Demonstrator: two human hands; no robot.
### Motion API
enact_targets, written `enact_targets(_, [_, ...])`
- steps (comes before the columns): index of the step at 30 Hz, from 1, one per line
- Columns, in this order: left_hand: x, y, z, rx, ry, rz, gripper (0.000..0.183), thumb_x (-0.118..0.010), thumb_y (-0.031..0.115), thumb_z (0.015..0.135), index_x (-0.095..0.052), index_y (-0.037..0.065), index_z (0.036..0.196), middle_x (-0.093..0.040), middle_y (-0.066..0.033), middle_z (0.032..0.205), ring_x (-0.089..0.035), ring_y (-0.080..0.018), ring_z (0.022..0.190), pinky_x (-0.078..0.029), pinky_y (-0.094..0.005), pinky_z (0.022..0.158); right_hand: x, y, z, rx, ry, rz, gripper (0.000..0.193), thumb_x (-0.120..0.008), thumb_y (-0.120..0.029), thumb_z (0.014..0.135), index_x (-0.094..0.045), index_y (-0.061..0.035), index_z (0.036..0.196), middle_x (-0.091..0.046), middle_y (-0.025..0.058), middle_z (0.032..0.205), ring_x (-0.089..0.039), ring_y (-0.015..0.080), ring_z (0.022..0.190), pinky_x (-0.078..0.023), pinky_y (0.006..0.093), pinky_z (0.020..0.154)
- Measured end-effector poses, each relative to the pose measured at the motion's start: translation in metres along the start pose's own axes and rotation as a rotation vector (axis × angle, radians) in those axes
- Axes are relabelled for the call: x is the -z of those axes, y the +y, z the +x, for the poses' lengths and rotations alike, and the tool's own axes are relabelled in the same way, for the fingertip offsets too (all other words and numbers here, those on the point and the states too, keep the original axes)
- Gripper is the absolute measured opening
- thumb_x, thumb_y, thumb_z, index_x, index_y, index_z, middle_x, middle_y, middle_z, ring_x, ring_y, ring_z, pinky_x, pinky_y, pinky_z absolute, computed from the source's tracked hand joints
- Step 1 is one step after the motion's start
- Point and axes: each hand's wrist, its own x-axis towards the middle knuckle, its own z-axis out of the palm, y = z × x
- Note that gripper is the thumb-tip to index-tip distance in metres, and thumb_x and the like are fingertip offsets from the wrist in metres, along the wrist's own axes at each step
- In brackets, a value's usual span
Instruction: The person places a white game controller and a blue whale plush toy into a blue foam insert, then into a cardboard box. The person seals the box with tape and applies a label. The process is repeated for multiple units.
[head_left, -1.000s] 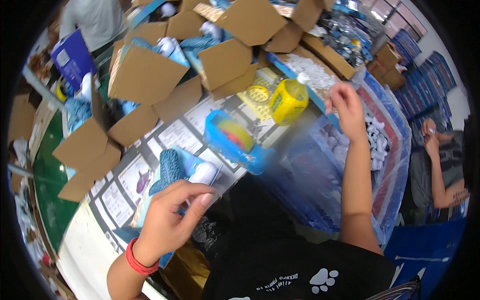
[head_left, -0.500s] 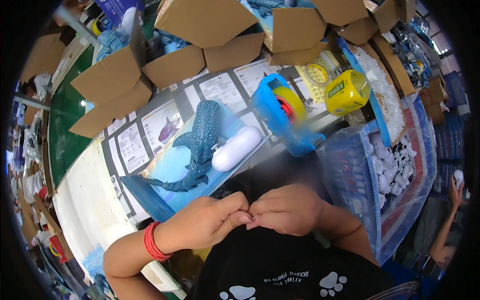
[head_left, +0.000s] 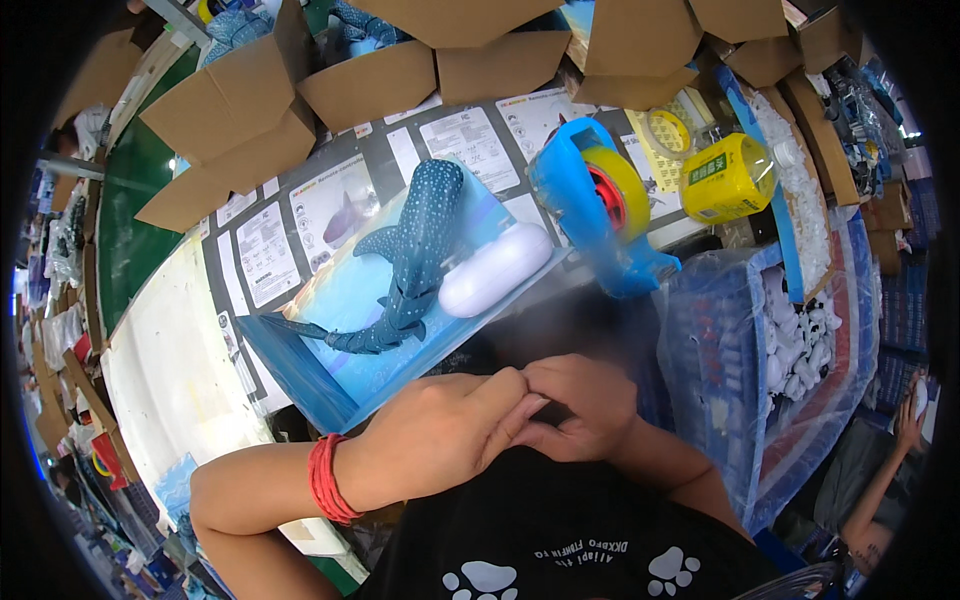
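Observation:
In front of my shirt, my left hand (head_left: 440, 430) and my right hand (head_left: 590, 408) meet with fingers curled and pinched together. Whatever lies between the fingertips is hidden. A red corded bracelet (head_left: 325, 480) circles my left wrist. Just beyond the hands, a dark blue, white-spotted toy whale shark (head_left: 408, 245) lies on a light blue printed box (head_left: 355, 280), its tail toward the left. Beside it on the same box rests a white, smooth, capsule-shaped plastic piece (head_left: 497, 270). Neither hand touches the toy or the white piece.
A blue tape dispenser (head_left: 570, 165) with yellow tape stands right of the toy, near a yellow bottle (head_left: 728, 180). Open cardboard boxes (head_left: 370, 95) line the far side. At right sits a plastic-lined crate (head_left: 710, 370) with white parts. A co-worker's hand (head_left: 910, 425) shows far right.
My hands have turned slightly, with fingers now overlapping more at the fingertips. The view has shifted a little, so the table things appear farther right. The toy and white piece stay on the box.

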Motion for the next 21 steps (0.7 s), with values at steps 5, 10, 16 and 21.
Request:
enact_targets(5, [0.004,-0.002,-0.003,0.044,0.032,0.054,0.021,-0.065,0.018,0.098,-0.055,0.005,0.086,-0.056,-0.014,0.064,-0.058,-0.0345,0.056,-0.045,-0.0412,0.05,-0.002,-0.014,0.001,-0.151,-0.03,0.047,0.034,-0.086,-0.014,0.077,-0.069,0.0025,0.102,-0.071,0.0123,0.085,-0.072,0.0232,0.072,-0.057,0.0285,0.062])
enact_targets(10, [0.012,-0.007,-0.011,0.072,-0.044,0.145,0.014,-0.066,0.016,0.096,-0.059,0.006,0.091,-0.058,-0.0129,0.071,-0.06,-0.0343,0.064,-0.047,-0.0425,0.057,-0.006,-0.01,-0.006,-0.118,-0.096,0.022,0.018,-0.08,-0.007,0.082,-0.07,0.001,0.095,-0.069,0.0104,0.078,-0.069,0.0217,0.065,-0.054,0.0288,0.057])
enact_targets(16, [0.068,-0.038,0.029,-0.039,0.092,0.446,0.026,-0.065,0.024,0.097,-0.065,0.008,0.117,-0.067,-0.0122,0.095,-0.057,-0.0317,0.102,-0.043,-0.0427,0.094,-0.031,0.028,-0.022,-0.453,0.026,0.012,0.009,-0.077,-0.007,0.086,-0.071,-0.0009,0.089,-0.066,0.0094,0.072,-0.063,0.0163,0.055,-0.049,0.0289,0.05])
enact_targets(21, [0.066,-0.086,0.045,-0.054,-0.065,0.468,0.055,-0.064,0.04,0.096,-0.055,0.016,0.144,-0.062,-0.0179,0.129,-0.05,-0.0363,0.127,-0.038,-0.0484,0.107,-0.059,0.048,-0.015,-0.4,0.095,0.142,0.008,-0.076,-0.006,0.088,-0.073,0.0004,0.091,-0.068,0.0073,0.071,-0.063,0.011,0.055,-0.046,0.0249,0.05])
